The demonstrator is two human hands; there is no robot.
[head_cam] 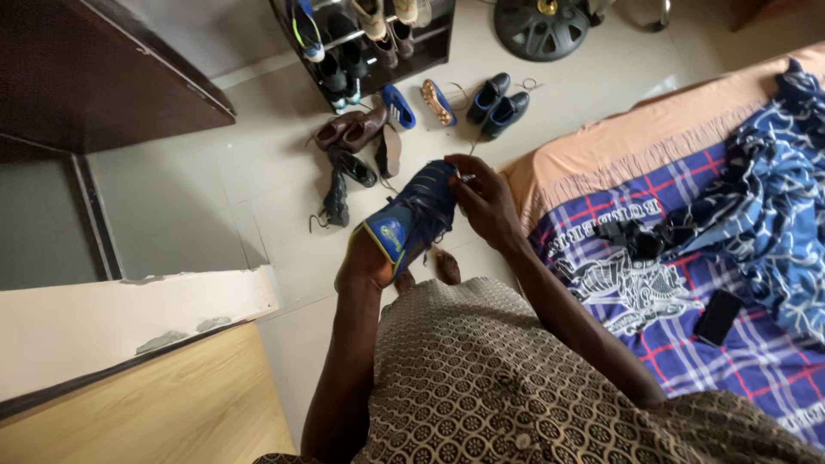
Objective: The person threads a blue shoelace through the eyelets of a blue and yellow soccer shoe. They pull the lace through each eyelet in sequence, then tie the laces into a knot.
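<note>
While the left hand (365, 258) grips the blue shoe (414, 215) by its heel, the right hand (487, 202) pinches its lace (471, 144), other shoes (361, 129) scattered farther off.

The sneaker (414, 216) sits between both hands, above the floor (215, 180): the left hand (368, 258) under its heel, the right hand (485, 202) at its lace end. Loose shoes (361, 129) lie on the floor beyond it, before the shoe rack (369, 39). The bed (687, 215) stands to the right; a phone (718, 316) lies on its sheet. A wooden surface (146, 404) lies at lower left.
</note>
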